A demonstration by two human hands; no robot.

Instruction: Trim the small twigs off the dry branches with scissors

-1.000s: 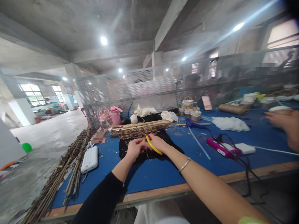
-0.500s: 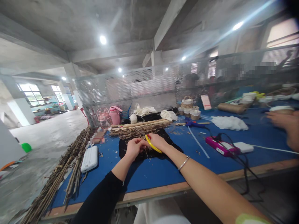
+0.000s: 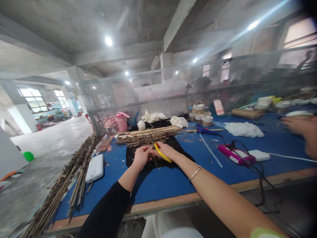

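Note:
My left hand (image 3: 142, 157) is closed in a pinch over the black cloth (image 3: 182, 155), its fingertips meeting those of my right hand. A thin twig (image 3: 155, 162) sticks out below the fingertips; the rest of it is hidden. My right hand (image 3: 165, 151) is wrapped round yellow-handled shears (image 3: 162, 154), whose dark tips point up and left, partly covered by fingers. Just beyond both hands lies a bundle of dry twigs (image 3: 133, 140), with thicker peeled sticks (image 3: 151, 131) on top.
Long twigs (image 3: 66, 175) lie along the table's left edge beside a white power bank (image 3: 94, 168). To the right are a blue glue gun (image 3: 206, 130), a magenta device (image 3: 232, 154) with black cables, and white plastic (image 3: 244, 129). Another person's hand (image 3: 298, 127) works at far right.
My hands stay in nearly the same place, with the fingertips slightly closer together. The view has shifted very slightly.

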